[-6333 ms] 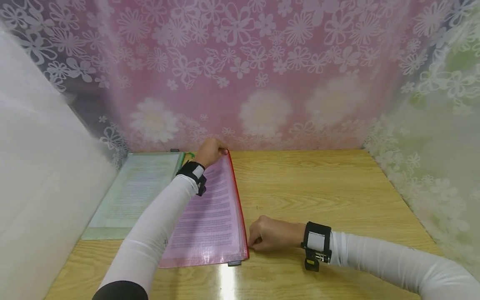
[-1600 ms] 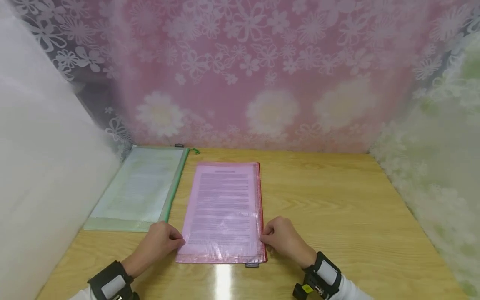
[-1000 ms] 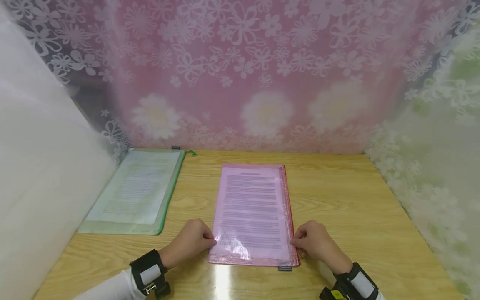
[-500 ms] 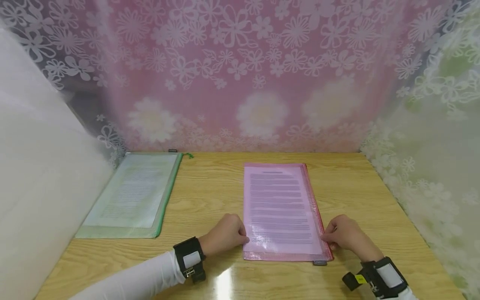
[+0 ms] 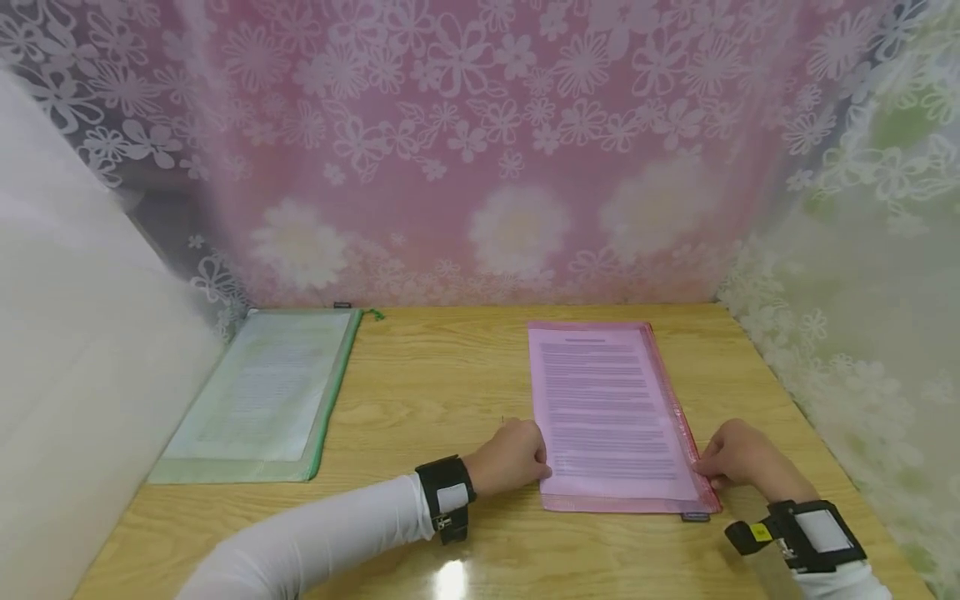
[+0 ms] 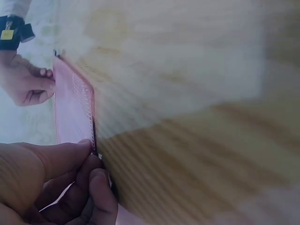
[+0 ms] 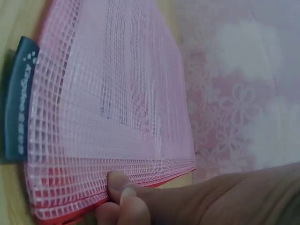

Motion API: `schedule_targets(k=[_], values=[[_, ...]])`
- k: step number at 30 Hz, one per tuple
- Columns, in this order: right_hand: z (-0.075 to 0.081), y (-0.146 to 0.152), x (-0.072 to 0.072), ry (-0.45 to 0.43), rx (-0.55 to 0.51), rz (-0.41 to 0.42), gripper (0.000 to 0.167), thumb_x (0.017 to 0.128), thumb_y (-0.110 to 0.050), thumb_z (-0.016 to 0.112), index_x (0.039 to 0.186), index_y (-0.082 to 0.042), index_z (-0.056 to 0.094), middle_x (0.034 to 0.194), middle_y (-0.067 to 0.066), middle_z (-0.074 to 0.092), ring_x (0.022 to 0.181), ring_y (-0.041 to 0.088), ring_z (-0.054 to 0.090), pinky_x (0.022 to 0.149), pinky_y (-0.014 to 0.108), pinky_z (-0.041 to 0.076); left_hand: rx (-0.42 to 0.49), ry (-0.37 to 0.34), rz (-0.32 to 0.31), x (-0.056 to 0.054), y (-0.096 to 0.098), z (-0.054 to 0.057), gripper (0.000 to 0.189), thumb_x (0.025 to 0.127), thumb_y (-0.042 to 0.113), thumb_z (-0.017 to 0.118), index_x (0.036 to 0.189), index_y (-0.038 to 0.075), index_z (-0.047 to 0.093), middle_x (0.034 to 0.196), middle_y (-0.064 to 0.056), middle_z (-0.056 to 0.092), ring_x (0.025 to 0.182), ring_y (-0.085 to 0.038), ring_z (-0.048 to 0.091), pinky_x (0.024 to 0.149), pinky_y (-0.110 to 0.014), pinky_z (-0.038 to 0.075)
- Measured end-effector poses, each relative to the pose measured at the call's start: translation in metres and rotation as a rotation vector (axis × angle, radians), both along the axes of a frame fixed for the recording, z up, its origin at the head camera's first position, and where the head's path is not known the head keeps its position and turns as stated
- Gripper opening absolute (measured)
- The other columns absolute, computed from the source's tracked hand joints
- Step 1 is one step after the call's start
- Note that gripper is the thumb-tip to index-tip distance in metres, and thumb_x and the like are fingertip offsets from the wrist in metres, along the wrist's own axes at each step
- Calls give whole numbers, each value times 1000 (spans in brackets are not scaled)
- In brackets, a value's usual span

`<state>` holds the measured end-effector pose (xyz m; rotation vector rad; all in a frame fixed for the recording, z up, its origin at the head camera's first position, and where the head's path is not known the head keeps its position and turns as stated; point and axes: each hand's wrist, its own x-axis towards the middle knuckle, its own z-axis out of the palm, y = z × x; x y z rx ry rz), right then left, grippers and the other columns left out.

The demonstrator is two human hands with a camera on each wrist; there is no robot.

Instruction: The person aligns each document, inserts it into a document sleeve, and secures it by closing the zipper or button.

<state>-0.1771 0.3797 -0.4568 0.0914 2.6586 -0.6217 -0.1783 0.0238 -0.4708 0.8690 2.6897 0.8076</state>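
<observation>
A pink mesh zipper pouch (image 5: 607, 417) with a printed sheet inside lies on the right half of the table. My left hand (image 5: 512, 458) pinches its left edge near the front corner; in the left wrist view the thumb and fingers (image 6: 65, 161) meet at that edge. On the opposite side my right hand (image 5: 744, 458) pinches the red zipper edge near the front. The right wrist view shows my thumb (image 7: 119, 183) on top of the mesh, close to a dark fabric tag (image 7: 21, 101) with white lettering.
A green zipper pouch (image 5: 258, 392) holding a printed sheet lies at the table's left, its green cord pull (image 5: 375, 314) at the back. Flowered pink sheeting (image 5: 480, 167) hangs behind the wooden table (image 5: 420, 367), with pale sheeting on both sides.
Earlier the pink pouch lay beside the green one, with my left hand at its far end. Since then both hands have taken its side edges and moved it to the right across the table.
</observation>
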Motion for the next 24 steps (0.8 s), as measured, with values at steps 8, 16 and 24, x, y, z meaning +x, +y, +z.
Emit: schedule_targets(k=[8, 16, 24], values=[[0, 40, -7, -38, 39, -56, 19, 87, -14, 78, 82, 4, 76, 66, 1, 64, 66, 18, 58, 59, 30, 43, -1, 1, -33, -9, 42, 4, 23, 87, 11, 80, 67, 8, 70, 58, 6, 61, 50, 0, 46, 48, -14, 39], [-2, 76, -15, -52, 45, -72, 24, 86, -18, 78, 80, 5, 77, 64, 0, 62, 64, 18, 56, 60, 31, 40, -50, 50, -26, -19, 76, 3, 23, 86, 14, 82, 67, 10, 70, 58, 9, 61, 51, 0, 47, 48, -14, 39], [-2, 101, -23, -103, 37, -89, 27, 85, -23, 80, 83, 4, 77, 65, 1, 64, 66, 18, 57, 62, 32, 39, -77, 104, -7, -25, 98, 0, 23, 84, 17, 84, 66, 12, 71, 59, 9, 64, 52, 0, 48, 49, -13, 39]])
